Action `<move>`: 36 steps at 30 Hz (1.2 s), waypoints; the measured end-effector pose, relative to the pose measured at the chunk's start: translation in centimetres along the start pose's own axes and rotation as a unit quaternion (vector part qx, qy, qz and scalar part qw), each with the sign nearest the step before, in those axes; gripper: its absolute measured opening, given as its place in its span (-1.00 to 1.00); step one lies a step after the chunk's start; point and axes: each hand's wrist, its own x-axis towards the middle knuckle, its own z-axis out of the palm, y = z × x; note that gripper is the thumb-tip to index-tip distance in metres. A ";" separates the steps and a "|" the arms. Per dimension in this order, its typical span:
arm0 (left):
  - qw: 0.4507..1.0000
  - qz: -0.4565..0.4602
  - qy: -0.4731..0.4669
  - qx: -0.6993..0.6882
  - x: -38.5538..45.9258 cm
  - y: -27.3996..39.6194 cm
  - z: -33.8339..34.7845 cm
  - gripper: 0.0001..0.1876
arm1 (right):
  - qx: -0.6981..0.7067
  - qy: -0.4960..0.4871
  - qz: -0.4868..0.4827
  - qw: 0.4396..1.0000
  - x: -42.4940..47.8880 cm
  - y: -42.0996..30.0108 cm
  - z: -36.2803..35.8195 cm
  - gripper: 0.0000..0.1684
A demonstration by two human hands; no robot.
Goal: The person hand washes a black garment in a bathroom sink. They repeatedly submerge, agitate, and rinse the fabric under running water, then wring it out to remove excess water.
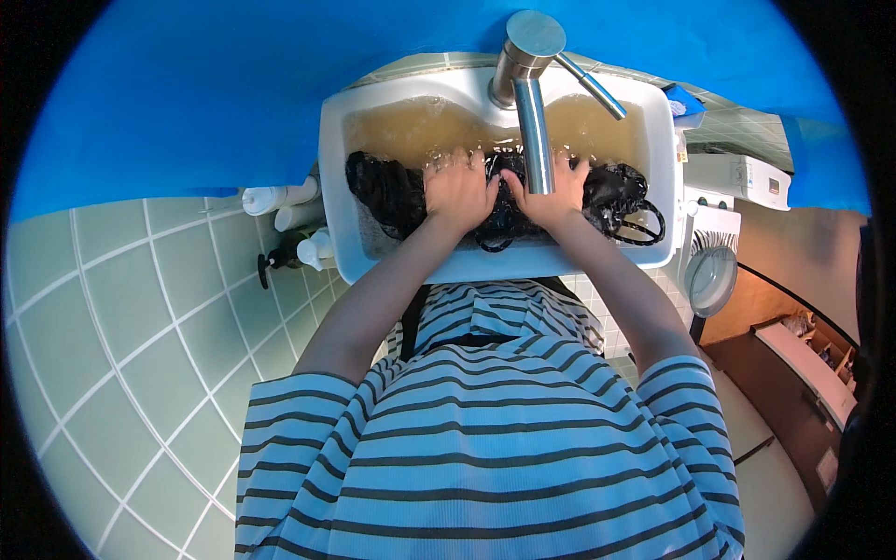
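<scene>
A white rectangular sink (602, 260) holds cloudy brownish water and a wet black fabric item (392, 196) with a cord loop (651, 224) at its right end. My left hand (458, 187) lies on the fabric left of centre, fingers spread and fingertips at the water. Beside it, my right hand (556, 185) presses on the fabric, partly hidden behind the spout of the metal faucet (535, 126). The two thumbs point towards each other, close together. Part of the fabric is under the water.
Left of the sink stand white bottles (280, 198), a white pump bottle (316, 248) and a dark pump bottle (283, 255) near a green tiled wall (175, 280). The faucet lever (595, 87) points right. A white appliance (742, 178) and a clear round lid (712, 280) are at right.
</scene>
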 end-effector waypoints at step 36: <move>0.971 0.146 0.081 -0.170 -1.3 -4.0 -4.5 -0.52 | 0.131 0.204 -0.204 0.948 -2.1 2.7 -5.9 -0.49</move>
